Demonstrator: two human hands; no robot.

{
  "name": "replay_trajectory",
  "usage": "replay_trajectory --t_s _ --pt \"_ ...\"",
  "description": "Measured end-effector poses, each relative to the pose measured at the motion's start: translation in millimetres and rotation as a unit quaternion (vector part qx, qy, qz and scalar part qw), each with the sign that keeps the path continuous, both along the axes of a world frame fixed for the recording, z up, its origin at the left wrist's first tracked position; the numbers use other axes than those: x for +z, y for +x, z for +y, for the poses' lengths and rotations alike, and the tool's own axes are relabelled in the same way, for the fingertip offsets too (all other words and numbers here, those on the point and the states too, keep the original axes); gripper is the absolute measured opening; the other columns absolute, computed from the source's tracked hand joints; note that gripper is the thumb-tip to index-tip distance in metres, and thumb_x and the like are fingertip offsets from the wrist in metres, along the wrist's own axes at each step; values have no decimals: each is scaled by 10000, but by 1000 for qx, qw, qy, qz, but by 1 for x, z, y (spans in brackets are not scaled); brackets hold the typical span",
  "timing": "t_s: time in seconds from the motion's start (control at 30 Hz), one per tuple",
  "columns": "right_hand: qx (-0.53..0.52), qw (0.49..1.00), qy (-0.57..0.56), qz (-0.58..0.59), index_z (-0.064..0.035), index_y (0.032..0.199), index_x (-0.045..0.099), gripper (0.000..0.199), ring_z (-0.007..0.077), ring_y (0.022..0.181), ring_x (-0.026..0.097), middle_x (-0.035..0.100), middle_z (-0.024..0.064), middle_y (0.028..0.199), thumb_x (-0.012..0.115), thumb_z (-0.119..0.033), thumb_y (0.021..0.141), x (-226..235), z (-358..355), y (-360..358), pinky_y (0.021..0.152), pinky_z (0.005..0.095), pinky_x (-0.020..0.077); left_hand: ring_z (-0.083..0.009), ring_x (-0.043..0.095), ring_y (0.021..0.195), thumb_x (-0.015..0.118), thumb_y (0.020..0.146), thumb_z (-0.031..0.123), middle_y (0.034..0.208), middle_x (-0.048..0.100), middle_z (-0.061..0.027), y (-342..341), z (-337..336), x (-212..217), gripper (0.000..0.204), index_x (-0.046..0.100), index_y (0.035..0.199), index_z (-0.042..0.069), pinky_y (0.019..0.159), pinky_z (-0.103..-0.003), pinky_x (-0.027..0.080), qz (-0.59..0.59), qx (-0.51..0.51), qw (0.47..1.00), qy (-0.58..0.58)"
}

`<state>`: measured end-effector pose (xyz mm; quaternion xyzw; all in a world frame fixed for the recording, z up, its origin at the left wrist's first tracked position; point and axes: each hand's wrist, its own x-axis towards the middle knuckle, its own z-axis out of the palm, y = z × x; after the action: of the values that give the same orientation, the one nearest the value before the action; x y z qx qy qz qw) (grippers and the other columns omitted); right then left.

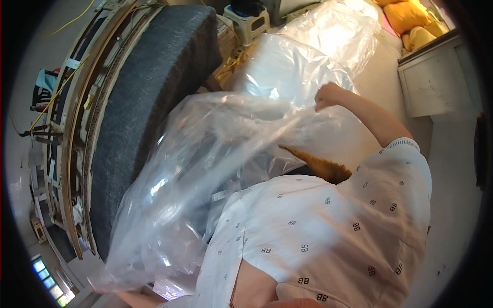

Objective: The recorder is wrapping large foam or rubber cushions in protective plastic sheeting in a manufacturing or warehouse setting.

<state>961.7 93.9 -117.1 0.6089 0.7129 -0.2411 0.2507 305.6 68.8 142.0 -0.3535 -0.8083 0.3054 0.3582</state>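
A large clear plastic sheet [205, 138] is stretched in loose folds between my two hands. My right hand [328, 96] is closed in a fist at the sheet's upper right edge, with the arm reaching out. At the lower left, my left hand [100, 287] is closed on a gathered corner of the sheet; its fingers are partly hidden. Beyond the plastic stands a big dark grey upholstered piece [138, 97] with a wooden frame along its far side. More shiny clear plastic [308, 56] lies bunched above my right hand. A brown furry shape [321, 164] shows beside my shirt.
A pale plastic stool [247, 25] with something dark on it stands at the top. Yellow-orange cushion-like bundles [408, 18] are at the upper right, above a whitish panel [429, 84]. A yellow cord [59, 90] hangs along the wooden frame at the left.
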Motion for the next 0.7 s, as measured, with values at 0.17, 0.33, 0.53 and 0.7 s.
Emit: replay_trajectory --t_s 0.17,0.33,0.53,0.7 --pt "-77 981 42 175 -85 775 608 215 223 742 580 612 73 749 645 -281 695 -31 -37 43 669 356 444 -203 579 541 546 793 179 695 592 -87 13 78 -45 230 604 879 -26 485 -352 492 -47 -29 998 7" --pt "-303 906 99 280 -62 823 492 282 110 684 454 461 30 681 692 -169 655 28 -15 83 610 274 399 -208 579 544 546 791 176 697 591 -91 20 142 -95 224 602 871 -26 488 -353 491 -88 -53 995 2" --pt "23 940 -306 -149 -154 845 696 280 248 752 613 660 98 825 698 -357 652 -1 -144 185 673 379 480 -214 578 548 547 789 172 700 591 -95 52 230 -165 217 599 861 -26 491 -355 490 -192 -96 976 37" --pt "26 923 -84 -374 -113 816 679 161 289 825 622 653 102 882 576 -219 752 49 -138 200 712 393 493 -218 578 551 548 787 169 703 591 -98 5 274 -172 211 597 853 -26 494 -356 490 -212 -30 969 125"
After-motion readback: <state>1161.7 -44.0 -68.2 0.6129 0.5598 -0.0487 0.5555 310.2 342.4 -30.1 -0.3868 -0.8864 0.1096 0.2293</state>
